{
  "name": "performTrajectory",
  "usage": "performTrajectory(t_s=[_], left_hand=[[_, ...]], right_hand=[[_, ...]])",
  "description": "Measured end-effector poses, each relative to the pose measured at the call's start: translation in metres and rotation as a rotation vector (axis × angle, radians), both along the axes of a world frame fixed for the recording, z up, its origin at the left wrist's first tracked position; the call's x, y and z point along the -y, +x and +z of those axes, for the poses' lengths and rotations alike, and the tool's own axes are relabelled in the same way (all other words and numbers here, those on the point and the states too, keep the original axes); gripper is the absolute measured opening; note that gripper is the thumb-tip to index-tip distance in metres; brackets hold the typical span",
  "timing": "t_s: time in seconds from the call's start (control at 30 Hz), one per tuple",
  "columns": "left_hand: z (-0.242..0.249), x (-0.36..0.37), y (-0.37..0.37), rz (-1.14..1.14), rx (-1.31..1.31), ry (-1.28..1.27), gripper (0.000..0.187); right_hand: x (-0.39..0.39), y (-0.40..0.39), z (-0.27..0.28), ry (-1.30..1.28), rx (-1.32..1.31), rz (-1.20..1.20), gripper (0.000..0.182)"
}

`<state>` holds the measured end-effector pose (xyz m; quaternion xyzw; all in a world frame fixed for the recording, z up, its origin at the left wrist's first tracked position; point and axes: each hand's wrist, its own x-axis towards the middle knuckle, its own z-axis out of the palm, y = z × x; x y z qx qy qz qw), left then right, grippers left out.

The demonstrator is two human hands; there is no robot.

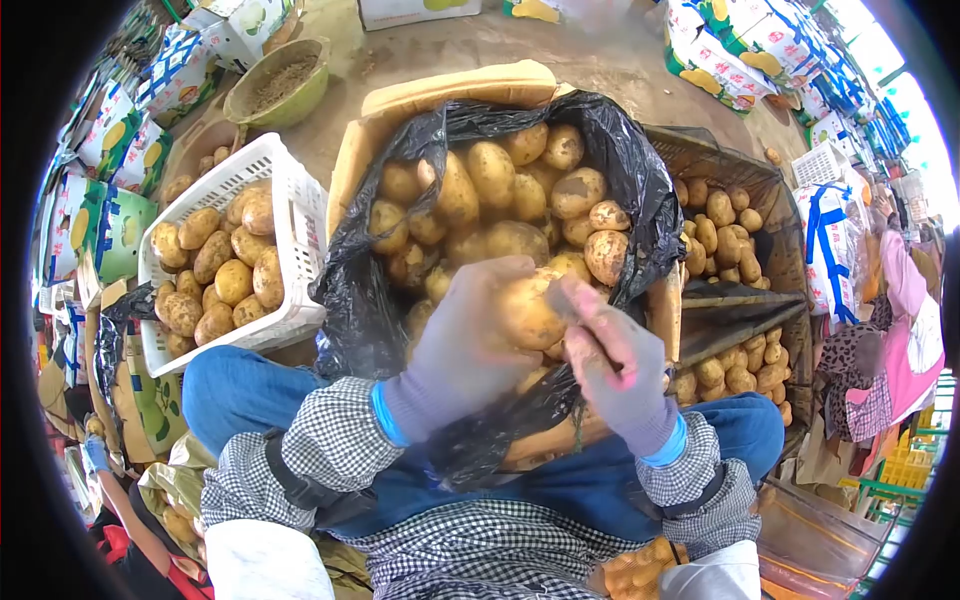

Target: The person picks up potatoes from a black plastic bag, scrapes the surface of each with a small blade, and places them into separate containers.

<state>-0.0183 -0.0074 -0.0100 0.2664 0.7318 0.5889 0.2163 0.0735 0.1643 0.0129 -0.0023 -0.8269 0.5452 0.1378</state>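
Over a cardboard box lined with a black plastic bag point(350, 290), both gloved hands meet around one potato point(532, 311). My left hand point(465, 335) is wrapped round its left side, slightly blurred. My right hand point(615, 355) is closed at the potato's right edge, its fingers pinching something small and dark that I cannot make out. Many potatoes point(490, 172) lie inside the lined box beneath and beyond my hands, some with dark soil patches.
A white plastic crate point(308, 215) of potatoes stands at the left. Dark containers with more potatoes point(722, 208) are at the right. A greenish basin point(290, 90) sits at the upper left. Printed cartons point(780, 45) are stacked around. Another person's arm point(130, 515) shows at the lower left.
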Motion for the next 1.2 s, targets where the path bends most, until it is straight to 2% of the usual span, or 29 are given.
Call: performTrajectory(t_s=[0.07,0.1,0.2,0.23,0.33,0.37,0.4,0.47,0.5,0.6,0.63,0.73,0.77,0.9,0.97,1.1,1.17,1.2], left_hand=[[0.000,-0.001,0.000,0.015,-0.038,-0.042,0.087],[0.000,-0.001,0.001,0.022,-0.054,-0.067,0.087],[0.001,-0.001,0.002,0.054,0.073,0.016,0.082],[0.001,-0.002,0.002,0.072,0.094,0.055,0.079],[-0.005,-0.003,-0.002,0.162,0.076,0.123,0.070],[-0.007,-0.004,-0.001,0.195,0.083,0.083,0.070],[-0.009,-0.004,-0.001,0.227,0.092,0.041,0.070],[-0.013,0.000,-0.002,0.172,0.145,0.135,0.071],[-0.011,0.000,-0.002,0.146,0.172,0.188,0.071],[0.003,-0.001,-0.001,0.133,0.384,0.196,0.073],[0.005,0.000,-0.001,0.127,0.417,0.192,0.074],[0.003,0.002,-0.002,0.102,0.375,0.209,0.078],[0.004,0.002,-0.001,0.100,0.380,0.249,0.079],[0.000,0.000,0.001,0.103,0.291,0.305,0.084],[-0.004,0.002,-0.001,0.106,0.212,0.188,0.083],[-0.007,0.002,-0.001,0.088,0.146,0.060,0.081],[-0.005,0.002,0.001,0.055,0.140,0.106,0.080],[-0.004,0.001,0.000,0.040,0.135,0.132,0.079]], right_hand=[[0.005,0.002,-0.002,0.099,-0.080,0.091,0.038],[0.003,0.001,-0.007,0.269,-0.152,0.120,0.036],[-0.003,-0.001,-0.010,0.250,-0.150,0.038,0.036],[-0.002,0.000,0.000,0.022,0.068,-0.020,0.038],[0.005,-0.007,-0.009,0.157,-0.222,0.020,0.044],[0.005,0.003,0.002,0.282,0.010,0.083,0.043],[0.004,0.001,-0.002,0.267,-0.074,0.058,0.044],[0.002,-0.004,-0.014,0.237,-0.238,0.000,0.046],[0.003,-0.003,-0.017,0.103,-0.143,-0.045,0.048],[0.007,0.003,-0.017,0.354,-0.184,0.047,0.047],[0.007,0.006,-0.014,0.317,-0.091,0.119,0.046],[0.003,0.000,-0.018,-0.038,-0.160,0.024,0.041],[-0.006,-0.004,-0.016,-0.059,-0.030,-0.056,0.040],[-0.005,-0.002,-0.016,-0.318,0.136,-0.134,0.047],[0.003,0.002,-0.010,-0.387,0.159,-0.122,0.048],[0.012,0.004,-0.017,-0.352,0.056,-0.043,0.048],[0.000,-0.001,-0.003,-0.494,0.264,-0.134,0.048],[-0.002,-0.003,-0.003,-0.530,0.281,-0.150,0.047]])
